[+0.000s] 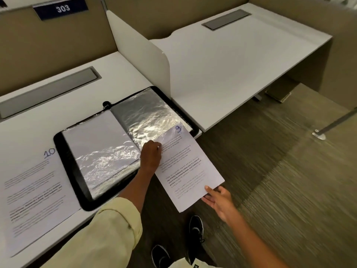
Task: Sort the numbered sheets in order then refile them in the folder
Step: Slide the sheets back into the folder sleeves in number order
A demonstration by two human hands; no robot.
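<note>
The left hand is pinching the sleeve mouth, the right hand is gripping sheet 9's bottom edge; it should be feeding in squarely, I'd say

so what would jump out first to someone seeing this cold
Probably the open black folder with shiny, crinkled plastic sleeves on the near desk, and sheet 9 half slid into its right sleeve, held by the left hand and right hand. Sheet 10 lies left of the folder.
</note>
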